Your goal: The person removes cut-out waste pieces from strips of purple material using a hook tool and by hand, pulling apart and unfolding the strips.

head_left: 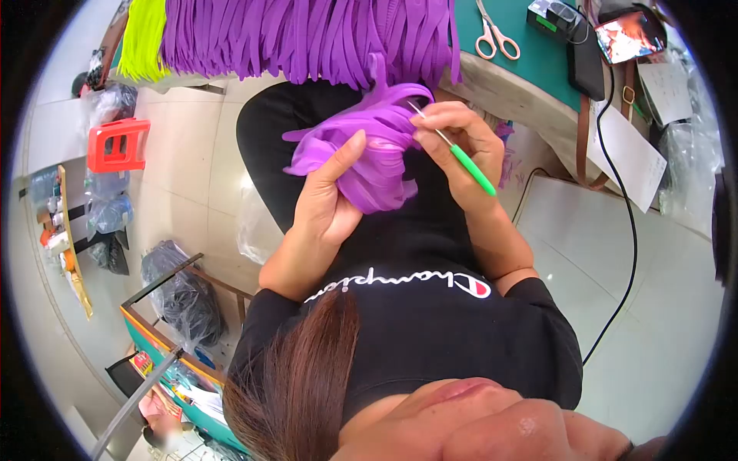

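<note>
"Both hands are up over the lap; how does the left hand (329, 192) stand?"

"Partly closed. Its thumb lies stretched along the near side of a loose, glossy purple bundle of long, soft strips (377, 165), and the palm cups it from below. The other fingers are hidden behind the bundle, so their exact grip cannot be told."

"And the right hand (463, 142)?"

"Drawn together, thumb and forefinger pinching a slim hand tool with a bright green handle and a thin metal shaft (470, 168). The handle slants back over the hand toward the wrist; the shaft points up and leftward at the bundle's right edge. Whether the tip touches a strip cannot be made out."

"Where exactly is the bundle?"

"Between the two hands, above the black-trousered lap (265, 127), just in front of the counter with a dark green top (530, 77)."

"What lies nearest beyond it?"

"A thick row of matte purple strips (307, 38) hanging over the counter's edge, with a smaller yellow-green bunch of strips (142, 42) beside it on the left. To the right, scissors with pale pink handles (492, 31) rest on the counter, well apart from both hands."
</note>
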